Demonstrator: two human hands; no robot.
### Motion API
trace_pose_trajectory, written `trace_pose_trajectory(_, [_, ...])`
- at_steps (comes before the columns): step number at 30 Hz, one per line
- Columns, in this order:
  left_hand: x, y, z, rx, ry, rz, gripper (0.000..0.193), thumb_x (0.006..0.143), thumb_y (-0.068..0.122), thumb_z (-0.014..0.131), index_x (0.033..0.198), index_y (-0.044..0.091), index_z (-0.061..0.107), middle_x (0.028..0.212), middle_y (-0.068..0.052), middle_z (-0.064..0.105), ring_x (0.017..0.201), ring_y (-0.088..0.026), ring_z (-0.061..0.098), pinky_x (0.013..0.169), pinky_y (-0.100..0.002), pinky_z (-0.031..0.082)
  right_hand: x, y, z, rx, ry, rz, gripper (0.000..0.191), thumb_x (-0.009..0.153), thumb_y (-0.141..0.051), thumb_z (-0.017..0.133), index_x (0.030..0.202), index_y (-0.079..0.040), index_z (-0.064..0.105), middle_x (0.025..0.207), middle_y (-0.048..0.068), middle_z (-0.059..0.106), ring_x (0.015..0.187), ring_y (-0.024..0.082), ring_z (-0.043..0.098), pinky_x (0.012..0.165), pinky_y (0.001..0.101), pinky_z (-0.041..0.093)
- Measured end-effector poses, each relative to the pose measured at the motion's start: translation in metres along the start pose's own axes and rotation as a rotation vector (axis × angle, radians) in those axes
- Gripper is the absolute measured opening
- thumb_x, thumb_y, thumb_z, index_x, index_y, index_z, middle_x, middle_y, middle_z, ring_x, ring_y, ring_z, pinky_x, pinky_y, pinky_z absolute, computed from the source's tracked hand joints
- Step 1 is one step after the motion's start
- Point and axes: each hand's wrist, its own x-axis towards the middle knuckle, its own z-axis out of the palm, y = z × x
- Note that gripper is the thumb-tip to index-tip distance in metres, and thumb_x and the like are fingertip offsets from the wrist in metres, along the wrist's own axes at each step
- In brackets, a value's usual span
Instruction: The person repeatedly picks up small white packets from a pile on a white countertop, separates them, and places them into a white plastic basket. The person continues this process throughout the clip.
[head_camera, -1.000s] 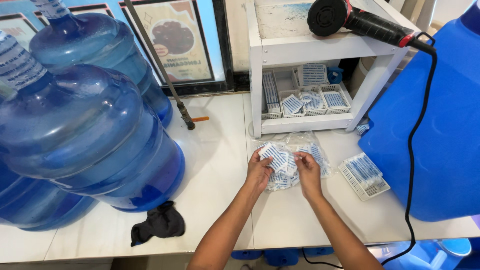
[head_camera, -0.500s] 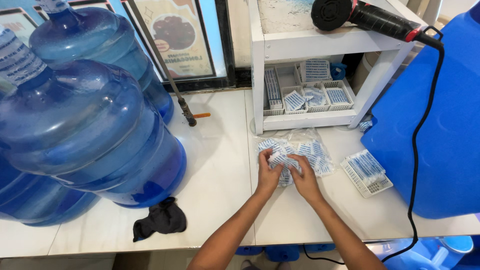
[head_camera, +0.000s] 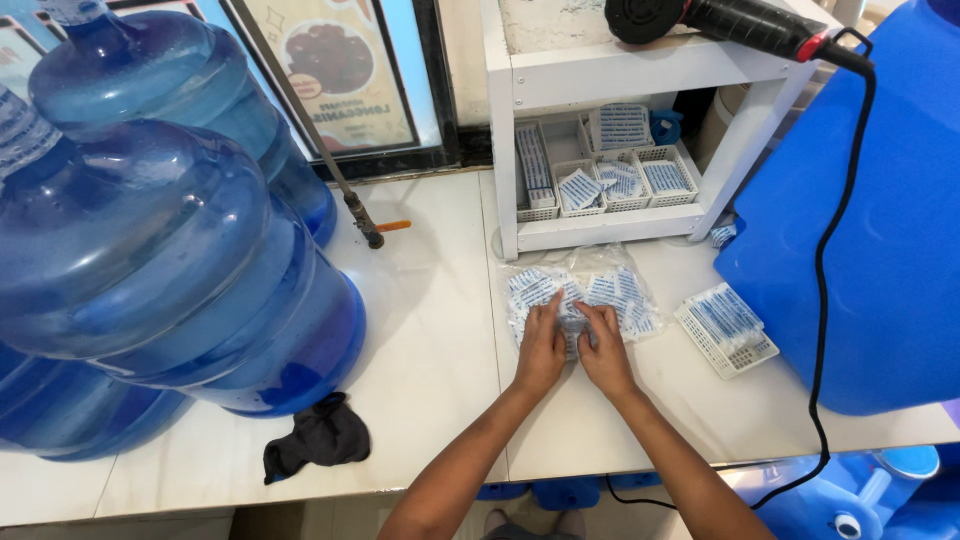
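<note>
On the white counter, left hand (head_camera: 540, 350) and right hand (head_camera: 605, 350) pinch a clear bag of blue-white sachets (head_camera: 580, 295)

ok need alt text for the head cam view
Both hands, left hand and right hand, press on a clear bag of small blue-and-white packets on a white counter, between large blue water jugs and a white shelf.

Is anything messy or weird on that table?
A little. A dark cloth lies crumpled at the table's front edge beside the water jugs, and one small white basket sits askew outside the shelf.
</note>
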Motion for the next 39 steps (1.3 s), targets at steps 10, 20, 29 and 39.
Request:
trace_pose_trajectory(10, [-0.006, -0.001, -0.001, 0.124, -0.056, 0.010, 0.074, 0.083, -0.019, 0.051, 0.149, 0.016, 0.053, 0.112, -0.017, 0.043, 0.102, -0.034, 0.052, 0.091, -0.041, 0.050, -0.006, 0.008, 0.005, -0.093, 0.056, -0.190, 0.043, 0.089, 0.011, 0.053, 0.129, -0.005, 0.056, 0.124, 0.014, 0.049, 0.116, 0.032, 0.055, 0.094, 0.0389, 0.050])
trace_pose_trajectory(20, [0.002, -0.008, 0.011, -0.068, -0.023, -0.016, 0.069, 0.087, -0.015, 0.044, 0.152, 0.008, 0.042, 0.125, -0.020, 0.053, 0.113, -0.034, 0.055, 0.105, -0.042, 0.045, -0.002, 0.017, 0.017, -0.080, 0.142, -0.261, 0.046, 0.083, 0.016, 0.049, 0.124, -0.003, 0.054, 0.124, 0.016, 0.050, 0.120, 0.030, 0.052, 0.102, 0.0406, 0.044])
trace_pose_trajectory(29, [0.018, -0.026, -0.004, -0.070, -0.062, -0.186, 0.036, 0.098, -0.002, 0.058, 0.132, 0.003, 0.053, 0.128, -0.020, 0.064, 0.116, -0.035, 0.064, 0.094, -0.038, 0.051, 0.003, -0.006, -0.002, 0.034, 0.098, 0.014, 0.033, 0.090, 0.004, 0.057, 0.122, -0.007, 0.055, 0.117, 0.006, 0.057, 0.088, 0.017, 0.056, 0.061, 0.0302, 0.045])
trace_pose_trajectory(39, [0.013, -0.029, -0.016, -0.068, -0.072, -0.076, 0.043, 0.094, -0.010, 0.052, 0.134, 0.006, 0.055, 0.131, -0.019, 0.064, 0.123, -0.035, 0.064, 0.097, -0.041, 0.053, 0.013, -0.028, -0.022, -0.090, -0.039, -0.058, 0.012, 0.090, -0.007, 0.068, 0.100, -0.002, 0.067, 0.106, 0.007, 0.063, 0.090, 0.020, 0.068, 0.071, 0.0317, 0.054])
